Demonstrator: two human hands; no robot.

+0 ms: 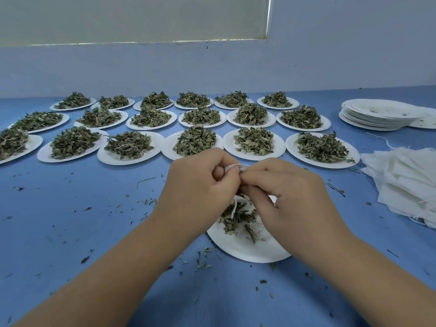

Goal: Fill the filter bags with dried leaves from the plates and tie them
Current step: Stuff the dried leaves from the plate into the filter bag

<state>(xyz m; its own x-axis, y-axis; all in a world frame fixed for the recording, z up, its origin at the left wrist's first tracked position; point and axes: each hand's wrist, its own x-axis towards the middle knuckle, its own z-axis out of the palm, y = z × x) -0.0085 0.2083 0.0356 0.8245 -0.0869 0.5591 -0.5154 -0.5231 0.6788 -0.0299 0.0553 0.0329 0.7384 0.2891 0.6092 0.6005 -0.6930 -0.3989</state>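
My left hand [200, 182] and my right hand [287, 194] meet above a white paper plate [238, 250] near me. Both pinch the top of a white filter bag [232, 166], most of it hidden behind my fingers. A thin white string [234, 207] hangs below my hands. A small scatter of dried green leaves [238, 217] lies on that plate. Beyond my hands, several white plates heaped with dried leaves [194, 140] stand in three rows across the blue table.
A loose pile of white filter bags [405, 185] lies at the right edge. A stack of used white plates [379, 115] stands at the far right. Leaf crumbs dot the blue table [82, 220]. A pale wall rises behind the rows.
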